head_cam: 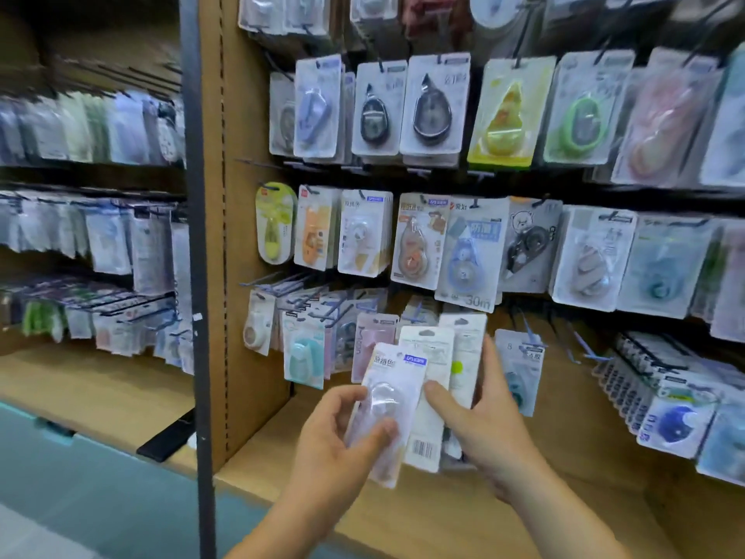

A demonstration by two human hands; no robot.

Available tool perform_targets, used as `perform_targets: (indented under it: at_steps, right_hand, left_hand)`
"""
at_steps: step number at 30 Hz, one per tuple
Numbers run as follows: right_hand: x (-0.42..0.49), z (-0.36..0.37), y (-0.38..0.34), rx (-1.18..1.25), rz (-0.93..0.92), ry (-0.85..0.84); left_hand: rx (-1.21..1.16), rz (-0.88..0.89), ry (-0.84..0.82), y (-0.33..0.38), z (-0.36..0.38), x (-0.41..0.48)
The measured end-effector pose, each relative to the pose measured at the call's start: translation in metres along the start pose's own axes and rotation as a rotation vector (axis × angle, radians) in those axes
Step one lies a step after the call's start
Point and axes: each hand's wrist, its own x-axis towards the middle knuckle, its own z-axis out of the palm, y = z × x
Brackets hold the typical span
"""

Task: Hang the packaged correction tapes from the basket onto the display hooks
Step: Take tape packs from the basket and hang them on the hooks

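My left hand (342, 429) pinches a white packaged correction tape (389, 405) with a clear blister, face towards me, low in the middle of the view. My right hand (479, 413) grips a small stack of packaged correction tapes (433, 397), backs towards me, a barcode at the bottom. The stack is fanned behind the front pack. Both hands are held in front of the lowest row of display hooks (318, 304), where packs such as a mint-green one (304, 359) hang. The basket is out of view.
Rows of hanging correction tape packs fill the pegboard (463, 236) above and to the right. A wooden side panel (242, 244) and a dark metal upright (197, 276) stand on the left, with another shelf bay (92, 219) beyond. A wooden base shelf (443, 510) runs below my hands.
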Motion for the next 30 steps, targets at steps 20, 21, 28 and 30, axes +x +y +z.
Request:
perform_targets:
  at_steps: [20,21,28,30]
  right_hand:
    - [0.146,0.015,-0.089,-0.150,-0.087,-0.001]
    - [0.150,0.020,-0.088,-0.150,-0.097,0.009]
    - [0.170,0.028,-0.083,-0.124,-0.111,0.097]
    - [0.174,0.028,-0.083,-0.125,-0.106,0.087]
  left_hand:
    - [0.300,0.254,0.044,0.103,-0.040,0.161]
    - [0.327,0.297,0.062,0.106,-0.040,0.173]
    - [0.434,0.341,0.088,0.106,-0.039,0.235]
    - [0.437,0.337,0.086,0.106,-0.038,0.242]
